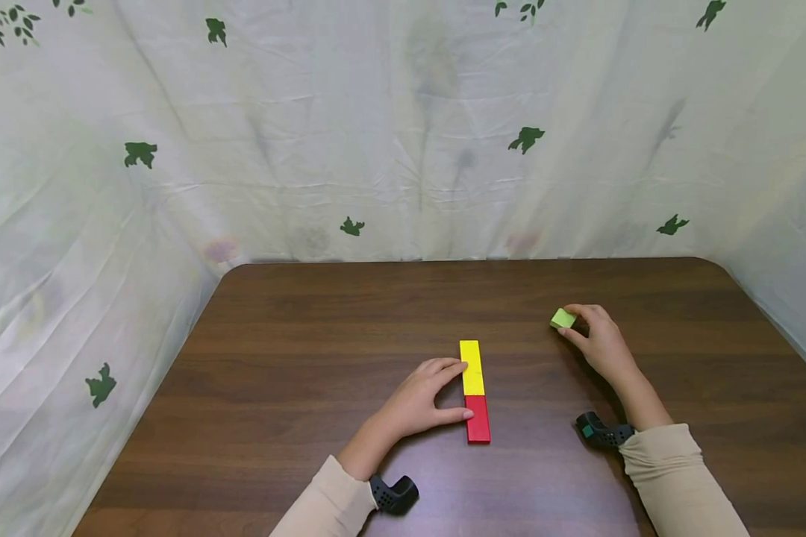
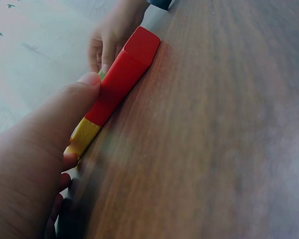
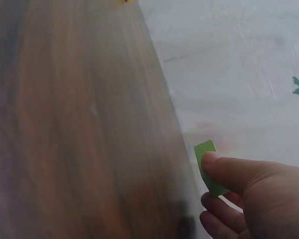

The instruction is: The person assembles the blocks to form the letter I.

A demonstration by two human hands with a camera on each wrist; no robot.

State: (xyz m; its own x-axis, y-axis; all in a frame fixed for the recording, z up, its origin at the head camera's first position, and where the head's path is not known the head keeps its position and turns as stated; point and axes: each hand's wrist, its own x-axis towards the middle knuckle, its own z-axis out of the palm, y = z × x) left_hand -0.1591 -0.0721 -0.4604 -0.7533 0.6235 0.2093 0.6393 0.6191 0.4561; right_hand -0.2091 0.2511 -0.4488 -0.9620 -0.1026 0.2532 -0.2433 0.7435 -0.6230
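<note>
A yellow block (image 1: 472,369) and a red block (image 1: 478,421) lie end to end on the table, forming one straight bar. My left hand (image 1: 419,397) rests along the bar's left side. Its thumb touches the red block and its index fingertip touches the yellow one, with the fingers fairly straight. To the right and farther back, my right hand (image 1: 601,343) pinches a light green block (image 1: 563,319) between thumb and fingers. The right wrist view shows the thumb pressed on the face of this green block (image 3: 206,149).
The brown wooden table (image 1: 309,328) has rounded far corners. Behind it and along its sides hangs a pale curtain (image 1: 376,149) with green leaf shapes. A black device (image 1: 395,495) is on the left wrist, and another black device (image 1: 603,431) on the right.
</note>
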